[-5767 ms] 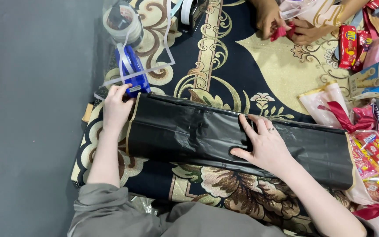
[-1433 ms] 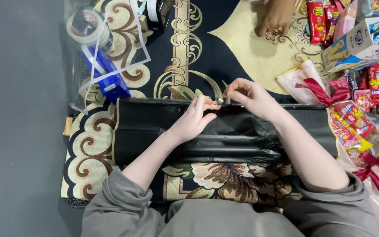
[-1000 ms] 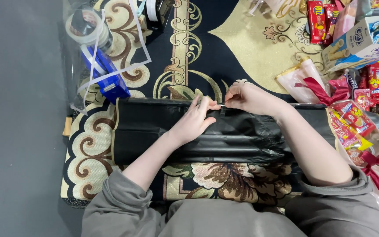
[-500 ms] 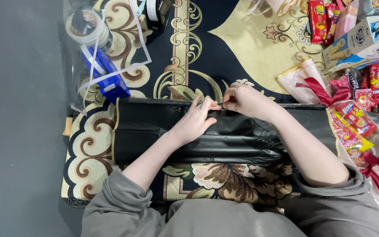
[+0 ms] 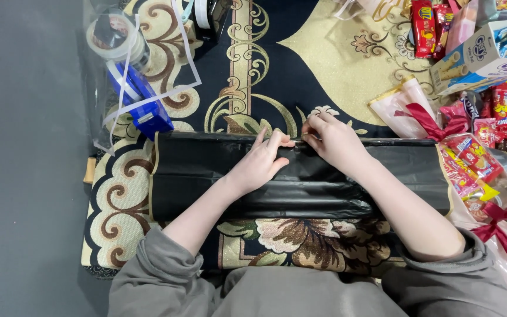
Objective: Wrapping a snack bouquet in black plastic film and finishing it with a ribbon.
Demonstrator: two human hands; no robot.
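Black plastic bag (image 5: pixel 218 176) unmoved, left hand (image 5: pixel 259 164) and right hand (image 5: pixel 333 141) still in pinching grip on its top edge

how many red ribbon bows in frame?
2. One bow on the clear bag just right of the right hand; another bow on the bag at the right edge. More may be hidden among the snacks.

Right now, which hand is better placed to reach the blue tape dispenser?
Probably the left hand. It rests on the black plastic bag on the side of the blue tape dispenser; the right hand would have to cross over it.
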